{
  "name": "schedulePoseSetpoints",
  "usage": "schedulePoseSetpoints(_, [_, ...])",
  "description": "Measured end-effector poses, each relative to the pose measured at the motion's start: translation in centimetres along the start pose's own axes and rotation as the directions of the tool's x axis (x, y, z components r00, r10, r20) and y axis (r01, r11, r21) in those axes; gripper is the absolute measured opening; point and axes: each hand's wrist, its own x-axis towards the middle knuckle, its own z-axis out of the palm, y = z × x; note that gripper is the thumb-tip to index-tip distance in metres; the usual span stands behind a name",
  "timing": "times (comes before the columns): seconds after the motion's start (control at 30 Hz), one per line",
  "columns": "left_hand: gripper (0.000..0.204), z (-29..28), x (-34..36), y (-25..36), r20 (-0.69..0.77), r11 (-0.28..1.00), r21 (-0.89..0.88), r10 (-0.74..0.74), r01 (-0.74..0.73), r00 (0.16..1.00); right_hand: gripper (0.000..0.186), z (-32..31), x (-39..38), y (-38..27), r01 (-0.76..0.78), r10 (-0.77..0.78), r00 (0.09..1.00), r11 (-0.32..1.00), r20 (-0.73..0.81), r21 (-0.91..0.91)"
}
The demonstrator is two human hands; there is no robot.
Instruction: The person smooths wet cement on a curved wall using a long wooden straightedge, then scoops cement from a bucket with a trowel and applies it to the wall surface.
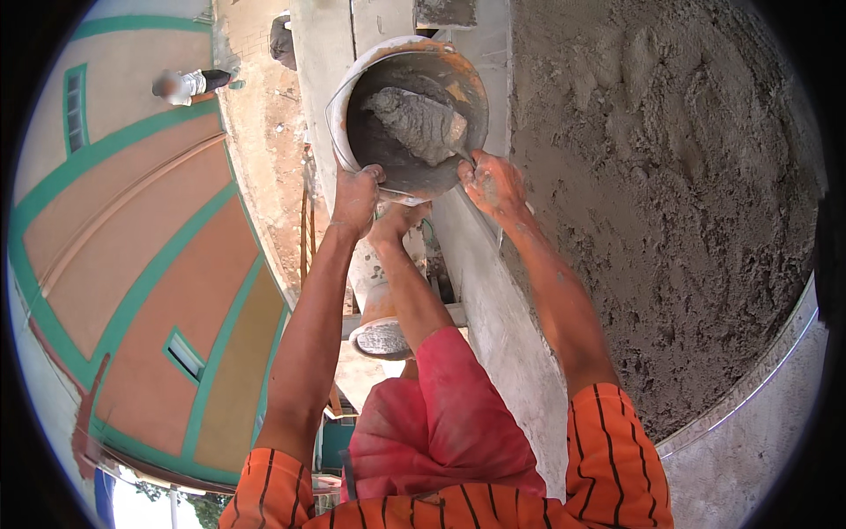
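Observation:
A mortar-smeared bucket (345,141) tilts in front of me, its mouth facing up toward me. My left hand (357,199) is closed on its near left rim, with the thumb over the edge. Inside lies a heap of wet grey mortar (410,122), heavily coating what looks like a trowel's blade. My right hand (493,185) is closed around the trowel's handle (465,159) at the bucket's near right rim. Grey smears mark the fingers of this hand. The mortar hides most of the blade.
Rough wet mortar (652,176) covers the broad surface on my right, bordered by a pale concrete ledge (502,291). A second bucket (379,339) is below, beside my leg. Far left, a person (189,86) is near a green-trimmed building wall (132,238).

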Motion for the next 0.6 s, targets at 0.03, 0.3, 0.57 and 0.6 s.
schedulePoseSetpoints(0.03, [0.008, 0.5, -0.5, 0.6, -0.05, 0.997, -0.077, -0.01, 0.006, 0.999, 0.04, -0.2, -0.2, -0.4, 0.012, -0.012, 0.999, 1.0, -0.037, 0.018])
schedulePoseSetpoints(0.3, [0.012, -2.3, -3.5, 3.3, 0.051, 0.955, -0.278, -0.095, 0.106, 0.994, 0.034, -3.3, -3.4, -5.9, 0.11, -0.096, 0.988, 0.987, -0.12, 0.115])
schedulePoseSetpoints(0.57, [0.02, -9.5, -11.7, -0.9, -0.177, 0.916, -0.398, -0.133, 0.053, 0.975, 0.033, -3.0, -4.0, -8.3, -0.09, -0.36, 0.894, 0.44, 0.267, 0.894])
schedulePoseSetpoints(0.6, [0.02, -10.4, -12.2, -1.5, -0.202, 0.91, -0.412, -0.138, 0.044, 0.97, 0.027, -3.0, -3.1, -6.3, -0.242, -0.373, 0.86, 0.299, 0.347, 0.923])
